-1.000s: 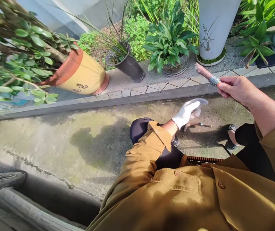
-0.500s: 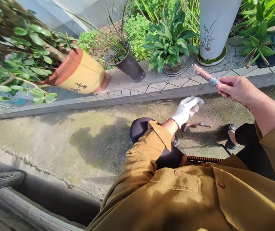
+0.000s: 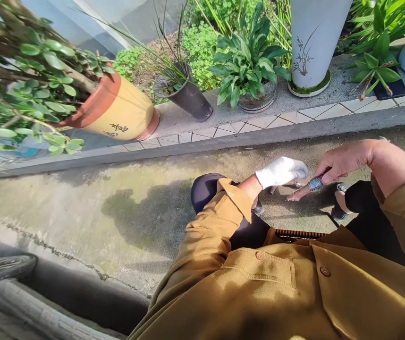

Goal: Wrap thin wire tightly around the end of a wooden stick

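In the head view, the right grip (image 3: 344, 161) is closed on the stick (image 3: 302, 192) by its wire (image 3: 316, 183), the bare end jutting near the left grip (image 3: 281, 171), curled, contents unclear. The stick looks light, stiff, best held behind the wire.

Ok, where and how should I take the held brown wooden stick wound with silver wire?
Probably by the uncovered end of the wooden stick, coming from the left: it juts leftward past the silver wire coil, while the right grip covers the other end.
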### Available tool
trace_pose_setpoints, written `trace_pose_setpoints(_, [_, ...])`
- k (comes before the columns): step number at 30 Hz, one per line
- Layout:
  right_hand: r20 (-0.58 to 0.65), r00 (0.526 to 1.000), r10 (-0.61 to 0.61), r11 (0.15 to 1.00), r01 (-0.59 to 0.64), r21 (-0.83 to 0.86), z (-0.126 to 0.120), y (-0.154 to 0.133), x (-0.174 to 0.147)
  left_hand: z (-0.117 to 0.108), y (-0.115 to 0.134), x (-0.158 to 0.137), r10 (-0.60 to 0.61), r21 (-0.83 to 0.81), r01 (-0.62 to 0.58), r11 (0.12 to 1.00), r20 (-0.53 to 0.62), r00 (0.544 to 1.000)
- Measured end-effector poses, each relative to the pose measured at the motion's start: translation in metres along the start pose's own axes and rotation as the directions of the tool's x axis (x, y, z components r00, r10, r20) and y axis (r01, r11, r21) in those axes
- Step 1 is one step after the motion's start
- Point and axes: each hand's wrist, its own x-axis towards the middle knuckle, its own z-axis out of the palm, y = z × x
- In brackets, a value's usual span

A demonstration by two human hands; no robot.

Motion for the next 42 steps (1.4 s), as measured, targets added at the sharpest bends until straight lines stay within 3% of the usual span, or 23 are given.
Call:
trace_pose_setpoints(2, [0.011, 0.984, -0.18, 0.977, 0.178, 0.118, -0.003, 0.005, -0.008, 0.001, 0.0, -0.001, -0.032, -0.283, 0.048, 0.958, 0.061, 0.998])
trace_pose_setpoints(5, [-0.251, 0.932, -0.26, 0.921, 0.318, 0.224, -0.002, 0.011, -0.012, 0.0, -0.006, 0.001, -0.059, -0.533, 0.058, 0.844, 0.014, 0.998])
trace_pose_setpoints(9, [-0.486, 0.854, -0.187, 0.9, 0.348, 0.264, 0.002, 0.011, 0.0, -0.006, -0.011, 0.004, -0.08, -0.424, -0.014, 0.906, -0.204, 0.976])
trace_pose_setpoints(14, [-0.635, 0.769, -0.077, 0.904, 0.323, 0.282, 0.009, 0.006, 0.025, -0.011, -0.005, 0.006, -0.262, -0.305, 0.141, 0.942, -0.404, 0.876])
trace_pose_setpoints(16, [-0.69, 0.72, -0.068, 0.888, 0.36, 0.287, 0.012, 0.004, 0.034, -0.012, -0.004, 0.007, -0.267, -0.336, 0.118, 0.934, -0.442, 0.856])
trace_pose_setpoints(20, [-0.785, 0.617, -0.052, 0.841, 0.45, 0.299, 0.013, -0.004, 0.041, -0.012, -0.006, 0.008, -0.076, -0.399, -0.108, 0.911, -0.419, 0.905])
trace_pose_setpoints(22, [-0.831, 0.557, 0.005, 0.819, 0.474, 0.322, 0.011, -0.006, 0.041, -0.009, -0.009, 0.008, -0.021, -0.407, -0.138, 0.903, -0.363, 0.932])
trace_pose_setpoints(25, [-0.885, 0.448, 0.128, 0.878, 0.364, 0.311, 0.006, -0.003, 0.037, -0.005, -0.011, 0.007, -0.034, -0.355, -0.056, 0.933, -0.241, 0.97])
trace_pose_setpoints(26, [-0.896, 0.415, 0.157, 0.931, 0.24, 0.274, 0.004, -0.001, 0.034, -0.005, -0.011, 0.005, -0.036, -0.316, -0.026, 0.948, -0.19, 0.981])
trace_pose_setpoints(28, [-0.906, 0.372, 0.202, 0.978, -0.134, 0.163, 0.001, 0.001, 0.028, -0.008, -0.009, 0.001, -0.026, -0.219, 0.001, 0.976, -0.111, 0.993])
trace_pose_setpoints(29, [-0.894, 0.391, 0.221, 0.942, -0.324, 0.091, 0.0, 0.001, 0.024, -0.011, -0.008, -0.001, -0.017, -0.164, 0.002, 0.986, -0.092, 0.996])
trace_pose_setpoints(31, [-0.798, 0.533, 0.282, 0.841, -0.538, -0.062, 0.0, 0.0, 0.018, -0.018, -0.005, -0.005, 0.006, -0.054, -0.011, 0.998, -0.084, 0.996])
trace_pose_setpoints(32, [-0.703, 0.637, 0.316, 0.824, -0.552, -0.129, 0.001, -0.002, 0.017, -0.022, -0.004, -0.007, 0.018, -0.01, -0.019, 1.0, -0.082, 0.996])
trace_pose_setpoints(34, [-0.444, 0.828, 0.343, 0.857, -0.469, -0.213, 0.004, -0.004, 0.016, -0.027, -0.003, -0.009, 0.023, 0.037, -0.02, 0.999, -0.059, 0.998])
trace_pose_setpoints(36, [-0.158, 0.944, 0.29, 0.93, -0.317, -0.187, 0.008, -0.003, 0.017, -0.029, -0.004, -0.01, 0.006, 0.029, -0.005, 1.0, -0.026, 1.0])
trace_pose_setpoints(38, [0.085, 0.99, 0.109, 0.994, -0.106, -0.039, 0.01, 0.0, 0.017, -0.028, -0.007, -0.009, 0.006, -0.022, -0.006, 1.0, -0.02, 1.0])
trace_pose_setpoints(39, [0.137, 0.99, -0.021, 0.998, 0.013, 0.064, 0.01, 0.003, 0.015, -0.028, -0.009, -0.007, 0.012, -0.061, -0.015, 0.998, -0.04, 0.999])
trace_pose_setpoints(40, [0.128, 0.982, -0.142, 0.98, 0.121, 0.159, 0.009, 0.005, 0.013, -0.028, -0.011, -0.005, 0.017, -0.104, -0.024, 0.994, -0.069, 0.997])
trace_pose_setpoints(42, [-0.046, 0.963, -0.265, 0.928, 0.268, 0.26, 0.006, 0.009, 0.004, -0.028, -0.018, -0.001, 0.004, -0.2, -0.036, 0.979, -0.159, 0.987])
